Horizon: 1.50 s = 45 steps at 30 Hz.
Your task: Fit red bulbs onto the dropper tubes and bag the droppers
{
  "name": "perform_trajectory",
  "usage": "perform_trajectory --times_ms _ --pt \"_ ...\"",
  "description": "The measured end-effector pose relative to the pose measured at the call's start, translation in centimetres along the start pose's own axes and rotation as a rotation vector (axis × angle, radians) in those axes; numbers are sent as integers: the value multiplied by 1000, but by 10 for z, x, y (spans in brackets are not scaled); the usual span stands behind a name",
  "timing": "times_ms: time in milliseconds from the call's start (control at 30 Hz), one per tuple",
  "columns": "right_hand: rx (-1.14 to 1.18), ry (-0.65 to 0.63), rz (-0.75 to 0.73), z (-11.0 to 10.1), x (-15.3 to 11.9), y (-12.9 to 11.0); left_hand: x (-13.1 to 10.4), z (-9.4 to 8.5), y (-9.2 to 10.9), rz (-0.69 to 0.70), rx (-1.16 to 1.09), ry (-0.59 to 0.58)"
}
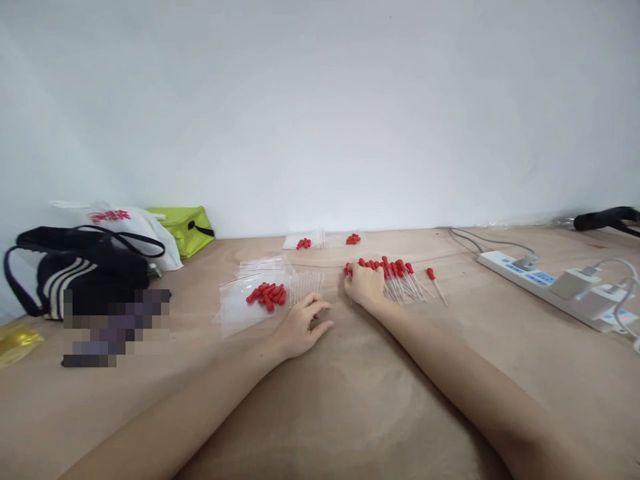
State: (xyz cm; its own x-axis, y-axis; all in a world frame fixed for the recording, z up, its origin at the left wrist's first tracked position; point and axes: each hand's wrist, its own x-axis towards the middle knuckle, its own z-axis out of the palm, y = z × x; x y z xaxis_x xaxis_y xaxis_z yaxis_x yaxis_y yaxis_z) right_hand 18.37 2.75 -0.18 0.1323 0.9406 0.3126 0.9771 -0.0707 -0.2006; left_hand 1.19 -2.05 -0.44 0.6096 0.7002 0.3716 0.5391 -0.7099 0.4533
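My left hand rests at the middle of the table with its fingers apart and nothing in them. Just beyond it lies a row of clear thin tubes. Left of the tubes, several red rubber bulbs sit on a clear plastic bag. My right hand is closed at the left end of a pile of red-bulbed droppers; a red bulb shows at its fingertips, but what the fingers grip is hidden. One separate dropper lies to the right of the pile.
Small bags with red bulbs lie near the wall. A white power strip with plugs and cables is at the right. On the left are a black bag, a white bag, a green bag and a yellow packet.
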Motion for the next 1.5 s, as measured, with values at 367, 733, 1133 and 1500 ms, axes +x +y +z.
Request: perform_trajectory --times_ms 367,733,1133,1500 --pt "-43 -11 -50 1 -2 5 3 -7 -2 24 67 24" --pt "90 -96 -65 3 -2 -35 13 -85 -94 -649 220 338" --pt "115 -305 40 2 14 -58 7 -93 -100 -747 -28 80" --pt "210 -201 -6 -4 8 -47 14 -96 -77 -651 -5 220"
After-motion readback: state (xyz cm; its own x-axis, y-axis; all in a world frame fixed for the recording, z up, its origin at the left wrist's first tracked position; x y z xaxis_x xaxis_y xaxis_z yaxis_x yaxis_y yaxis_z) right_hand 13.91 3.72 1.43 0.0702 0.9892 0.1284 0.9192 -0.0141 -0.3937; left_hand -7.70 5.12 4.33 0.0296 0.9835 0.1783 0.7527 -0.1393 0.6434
